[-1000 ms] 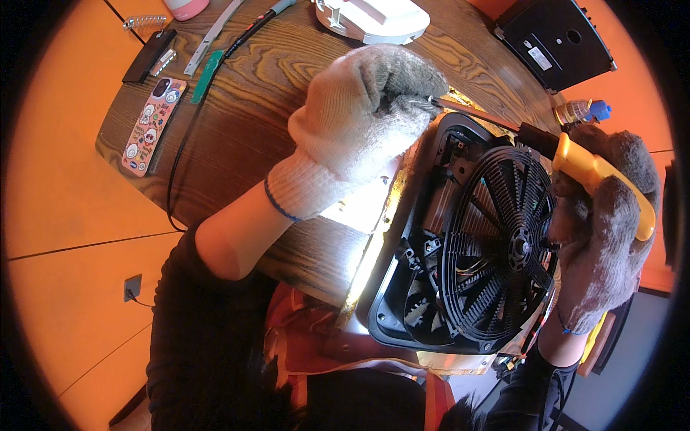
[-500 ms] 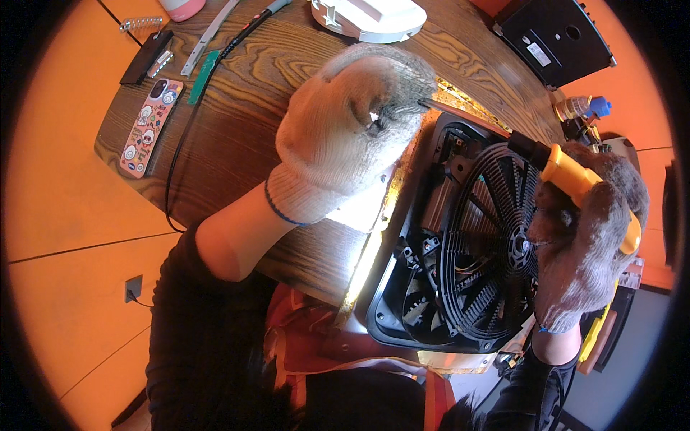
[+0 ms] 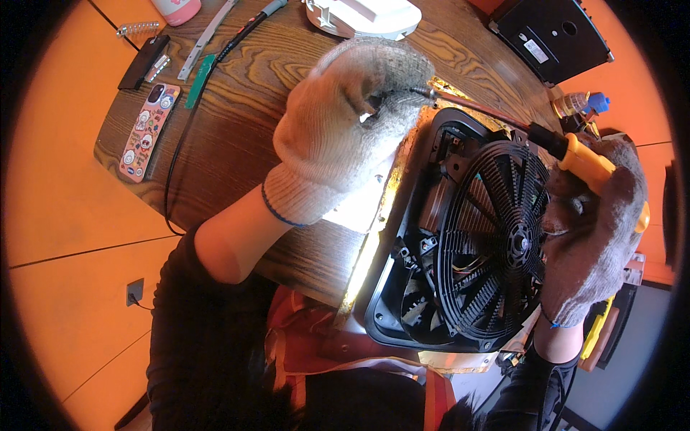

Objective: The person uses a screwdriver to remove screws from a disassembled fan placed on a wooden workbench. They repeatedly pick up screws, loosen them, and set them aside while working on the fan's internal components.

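My right hand (image 3: 593,237), in a soiled knit glove, is wrapped round the yellow handle of a screwdriver (image 3: 586,164). The long shaft slants up and left, over the far end of a black fan unit. Its tip reaches the fingers of my left hand (image 3: 352,122), also gloved. Those fingers are curled closed at the tip; whatever lies between them is hidden. Beneath my right hand is the round black fan grille (image 3: 496,244), set in a black rectangular housing (image 3: 384,316). Fan blades and some wires show through the grille.
A pink patterned phone (image 3: 149,133), a black cable (image 3: 188,129) and a green strip (image 3: 200,81) lie on the wooden table (image 3: 237,144). Farther back are a white plastic casing (image 3: 363,16) and a black box (image 3: 553,41). A blue-capped bottle (image 3: 586,105) stands at the far right.
My right hand has shifted slightly right and down with the screwdriver, and more of the shaft shows. Its tip now lies in front of my left fingers, which stay closed.
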A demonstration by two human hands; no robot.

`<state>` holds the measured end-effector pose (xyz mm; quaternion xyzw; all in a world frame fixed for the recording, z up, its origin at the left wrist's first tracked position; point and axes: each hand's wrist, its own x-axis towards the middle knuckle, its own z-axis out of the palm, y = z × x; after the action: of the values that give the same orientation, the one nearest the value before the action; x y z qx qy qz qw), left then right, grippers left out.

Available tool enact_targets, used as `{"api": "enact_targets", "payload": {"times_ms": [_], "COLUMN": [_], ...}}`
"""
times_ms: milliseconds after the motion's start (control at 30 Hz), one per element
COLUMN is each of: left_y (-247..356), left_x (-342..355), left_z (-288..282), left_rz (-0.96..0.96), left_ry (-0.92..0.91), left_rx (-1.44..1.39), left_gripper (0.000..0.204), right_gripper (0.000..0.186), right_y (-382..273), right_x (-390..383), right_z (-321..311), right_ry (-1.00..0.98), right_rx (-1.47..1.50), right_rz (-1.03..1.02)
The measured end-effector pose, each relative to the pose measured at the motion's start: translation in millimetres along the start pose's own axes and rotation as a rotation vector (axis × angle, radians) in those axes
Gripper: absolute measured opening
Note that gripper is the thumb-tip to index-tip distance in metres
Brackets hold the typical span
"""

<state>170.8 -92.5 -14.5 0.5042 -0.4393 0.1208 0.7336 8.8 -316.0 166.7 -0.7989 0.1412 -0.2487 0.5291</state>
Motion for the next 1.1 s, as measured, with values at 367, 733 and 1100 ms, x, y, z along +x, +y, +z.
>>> {"api": "enact_targets", "payload": {"times_ms": [367,733,1100], "left_y": [37.7,53.7,44.9], "left_x": [26.2,26.9,24.7], "left_z": [33.5,47.8,41.5], "left_rz": [-0.075,-0.240,-0.206], "left_ry": [0.147,0.276,0.259], "left_rx": [0.355,0.325,0.580], "left_gripper": [0.031,0.023,0.026], "right_gripper": [0.050,0.041,0.040], "right_y": [10.8,31.7,11.9], "right_x": [17.8,23.4,28.6], "right_z": [-47.7,-69.1,-54.8], "right_ry": [0.282,0.174,-0.125], "right_rx": [-0.004,-0.821,-1.365], "right_rz": [-0.227,-0.817,-0.950]}}
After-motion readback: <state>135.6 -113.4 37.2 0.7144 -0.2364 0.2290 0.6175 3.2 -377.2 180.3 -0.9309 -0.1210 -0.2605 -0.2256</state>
